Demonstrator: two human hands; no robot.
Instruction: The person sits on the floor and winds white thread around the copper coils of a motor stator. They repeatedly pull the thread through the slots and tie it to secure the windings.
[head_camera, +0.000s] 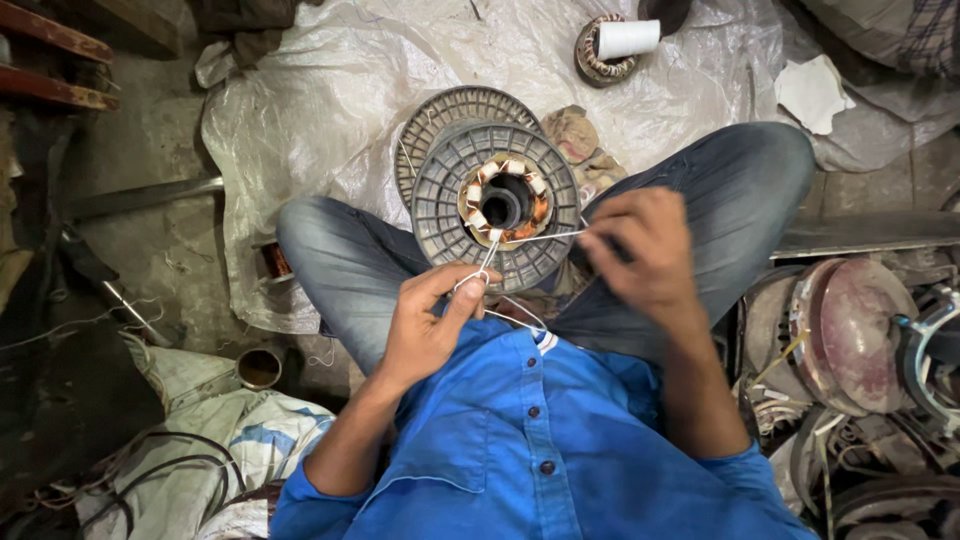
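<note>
Stator in grey housing on my lap. My left hand pinches white lacing thread; my right hand grips its taut end. Several coils look tied; lacing seems unfinished.

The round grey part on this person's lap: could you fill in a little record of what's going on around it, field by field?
Setting: person seated cross-legged on a plastic sheet
Centre: ribbed grey disc with copper windings at its hub
Left hand: pinching a white cord
Right hand: pulling the cord sideways
Behind: white thread spool
Right side: rusty motor parts
</note>
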